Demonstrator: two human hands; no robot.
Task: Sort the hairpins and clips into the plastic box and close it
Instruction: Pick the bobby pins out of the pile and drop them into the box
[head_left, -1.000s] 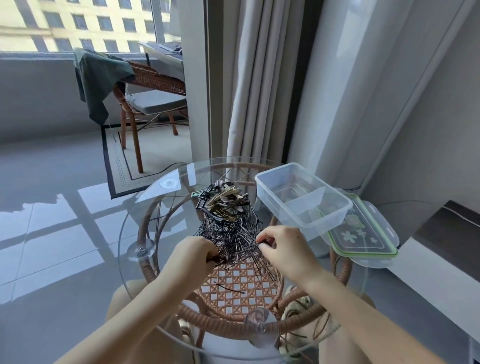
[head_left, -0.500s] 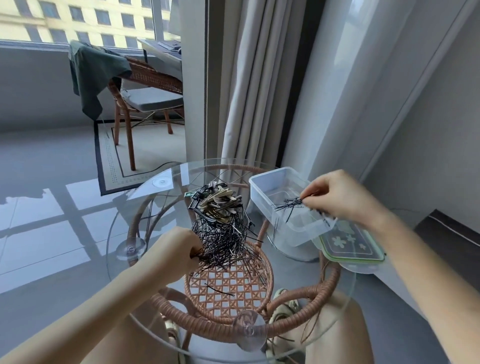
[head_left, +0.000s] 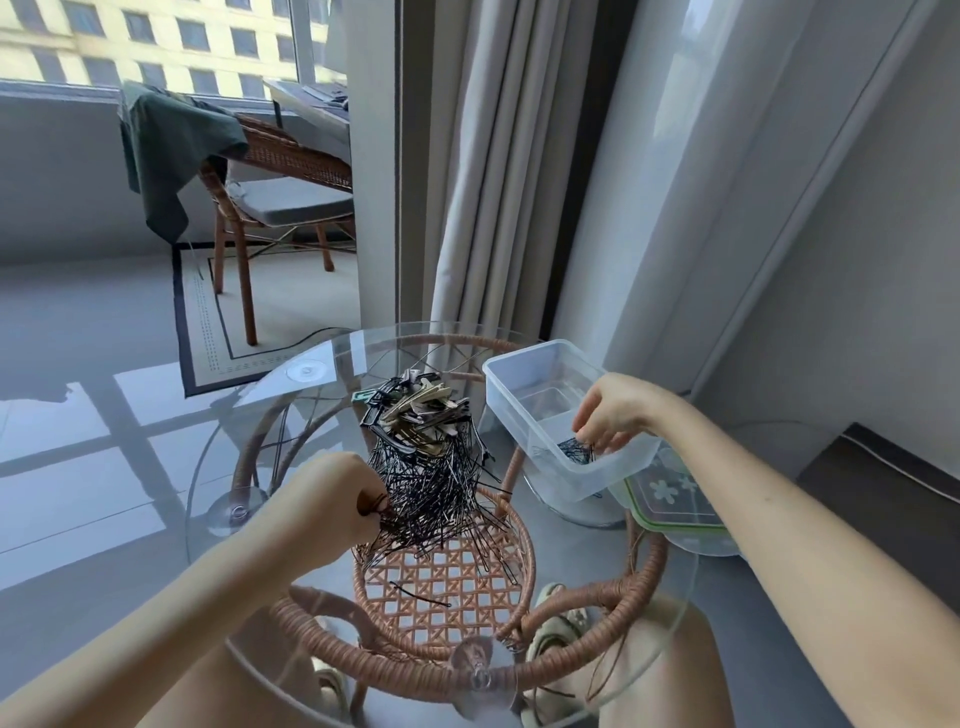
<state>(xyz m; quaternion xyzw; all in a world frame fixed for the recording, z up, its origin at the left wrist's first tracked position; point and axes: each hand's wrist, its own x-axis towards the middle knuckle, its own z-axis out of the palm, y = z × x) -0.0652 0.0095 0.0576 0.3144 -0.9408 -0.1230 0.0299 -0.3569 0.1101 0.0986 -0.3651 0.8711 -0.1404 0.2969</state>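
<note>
A tangled heap of black hairpins (head_left: 436, 488) lies on the round glass table (head_left: 249, 426), with several beige and black clips (head_left: 415, 410) stacked at its far end. My left hand (head_left: 337, 499) pinches hairpins at the heap's near left edge. The clear plastic box (head_left: 524, 395) stands open at the right. My right hand (head_left: 613, 410) reaches down into the box's near end, fingers spread just above a small bunch of hairpins (head_left: 576, 449) lying on the box floor. The green-rimmed lid (head_left: 675, 504) lies flat beside the box, partly under it.
A loose hairpin (head_left: 421, 595) lies nearer me on the glass. The table's rattan frame (head_left: 587, 649) shows through the top. Curtains (head_left: 498, 208) and a wall stand behind the table. A rattan chair (head_left: 275, 197) with a green cloth sits far left.
My right hand carried a bunch of hairpins from the heap to the box, then lowered into it; the bunch now lies inside. My left hand stayed at the heap.
</note>
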